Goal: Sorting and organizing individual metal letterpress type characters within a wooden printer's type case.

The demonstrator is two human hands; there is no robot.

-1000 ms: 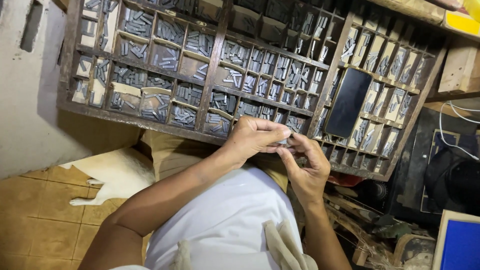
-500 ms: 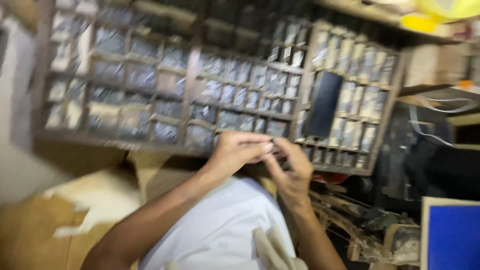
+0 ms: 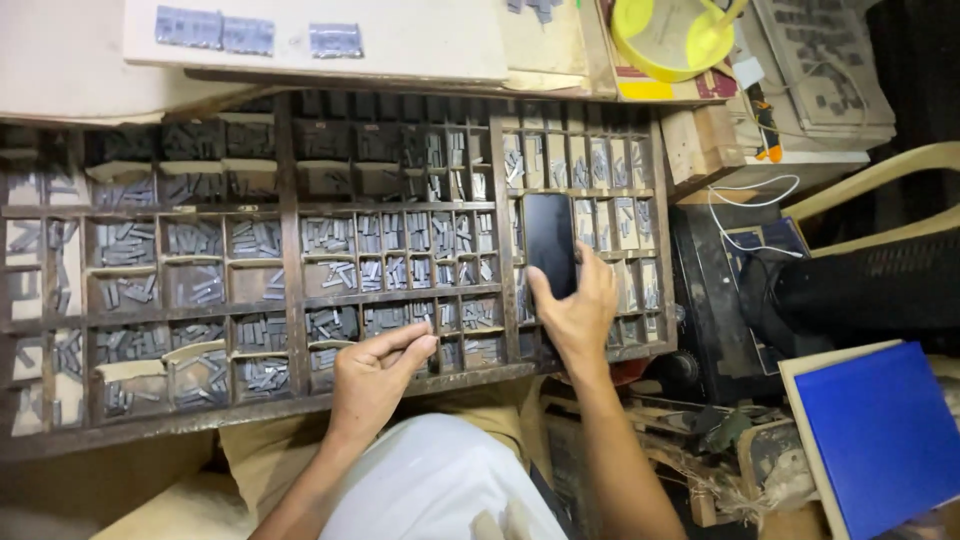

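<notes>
A wide wooden type case [image 3: 290, 330] with many small compartments of grey metal type pieces [image 3: 330, 235] fills the middle of the view. A black phone [image 3: 550, 235] lies face up on its right section. My right hand [image 3: 578, 312] grips the phone's lower end, thumb on the left edge and fingers on the right. My left hand [image 3: 375, 375] hovers over the case's front rail with thumb and fingers pinched together. Whether anything sits in that pinch is hidden.
A board with rows of set type [image 3: 215, 30] lies above the case. A yellow bowl [image 3: 670, 35] and stacked papers [image 3: 825, 60] sit at the top right. A white cable [image 3: 745, 195], a dark machine [image 3: 715, 300] and a blue-covered board [image 3: 885, 430] are on the right.
My hands were together at the case's front edge on a small piece. They have parted: the right has reached up to the phone. The view swung to face the case squarely.
</notes>
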